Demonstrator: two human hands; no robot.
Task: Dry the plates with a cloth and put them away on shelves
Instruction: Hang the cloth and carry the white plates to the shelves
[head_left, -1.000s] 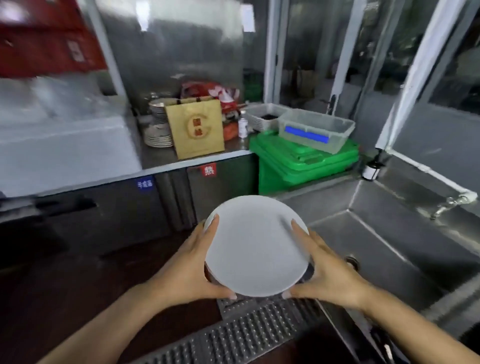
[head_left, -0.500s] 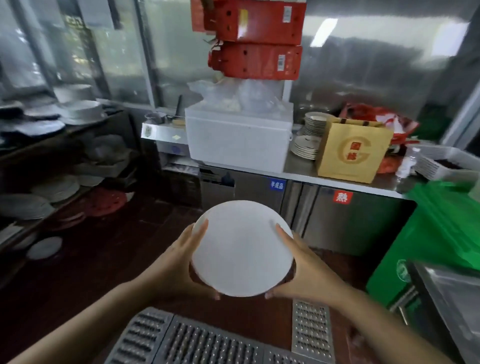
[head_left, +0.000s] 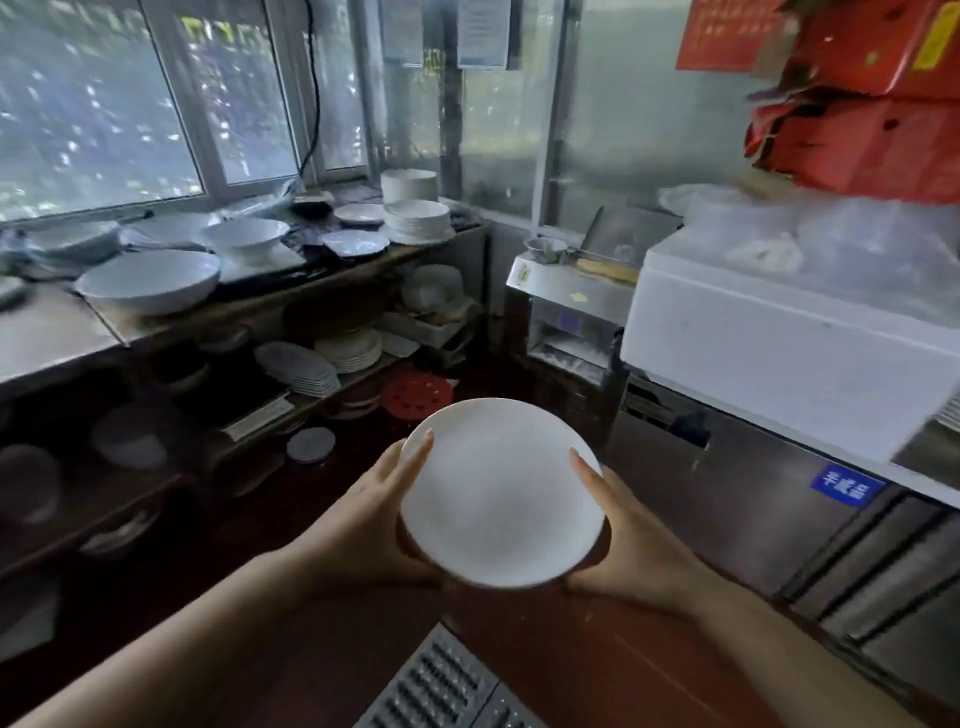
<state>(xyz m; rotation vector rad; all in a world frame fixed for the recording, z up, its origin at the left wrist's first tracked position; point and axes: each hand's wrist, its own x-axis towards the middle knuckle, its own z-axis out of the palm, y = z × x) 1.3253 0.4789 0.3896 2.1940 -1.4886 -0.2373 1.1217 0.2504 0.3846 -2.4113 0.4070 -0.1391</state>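
A round white plate (head_left: 498, 493) is held in front of me at waist height, facing up. My left hand (head_left: 374, 519) grips its left rim with the thumb on top and the fingers underneath. My right hand (head_left: 628, 540) grips the right rim the same way. Wooden shelves (head_left: 311, 283) stand at the left, loaded with white bowls and stacks of plates on the top board and more plates on the lower boards (head_left: 322, 364). No cloth is in sight.
A steel machine (head_left: 566, 312) stands in the corner by the shelves. A white foam box (head_left: 779, 343) sits on the steel counter cabinet (head_left: 753, 493) at the right, red cartons (head_left: 872, 104) above it. A metal floor grate (head_left: 441, 686) lies below my hands.
My view has swung left from the sink and green bins, past the counter, to the plate shelves. Both hands have kept the same hold on the plate.
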